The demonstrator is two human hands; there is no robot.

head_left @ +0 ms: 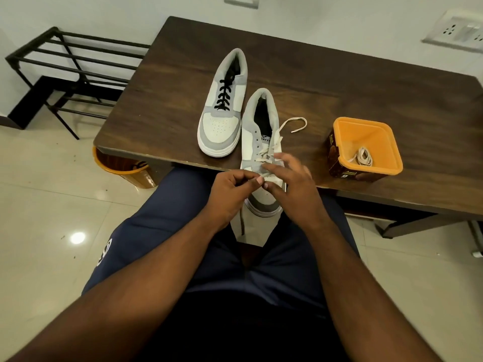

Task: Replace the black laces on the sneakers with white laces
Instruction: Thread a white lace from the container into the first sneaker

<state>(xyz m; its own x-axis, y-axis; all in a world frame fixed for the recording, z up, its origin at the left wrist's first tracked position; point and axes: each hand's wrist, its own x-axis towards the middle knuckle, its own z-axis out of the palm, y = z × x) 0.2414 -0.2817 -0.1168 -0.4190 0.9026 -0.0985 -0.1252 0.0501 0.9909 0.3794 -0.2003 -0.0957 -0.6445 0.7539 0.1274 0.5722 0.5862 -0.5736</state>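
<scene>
Dark wood grain marks the table (339, 82), which is set against a pale wall, with a black metal rack (70, 69) standing on the tiled floor to its left and an orange bin (122, 168) tucked under its near edge.

Two grey-and-white sneakers are laid on the table, toes toward the person. The far sneaker (222, 113) is seen fully threaded with its black lace (224, 94), so nothing has yet been done on it. The near sneaker (261, 142) overhangs the table edge above the person's lap; no black lace is seen on it, and a white lace (269, 150) is crossed through its lower eyelets only. The upper eyelets are seen bare. One free end of the white lace is curled on the table just right of the shoe's collar.

The lace's other end is pinched between thumb and curled fingers of the left hand (232, 189), over the toe box. The right hand (290, 186) is held over the toe with fingers spread and lightly bent; its fingertips lie at the lowest crossings, but whether anything is gripped by them cannot be told.

A second white lace (363, 156) is coiled inside the orange tub (386, 142) on the right of the table, well apart from the shoes.

By this evidence, well under half of the task is judged done: the near shoe's lacing remains to be finished, and the far shoe is still to be stripped and relaced.
</scene>
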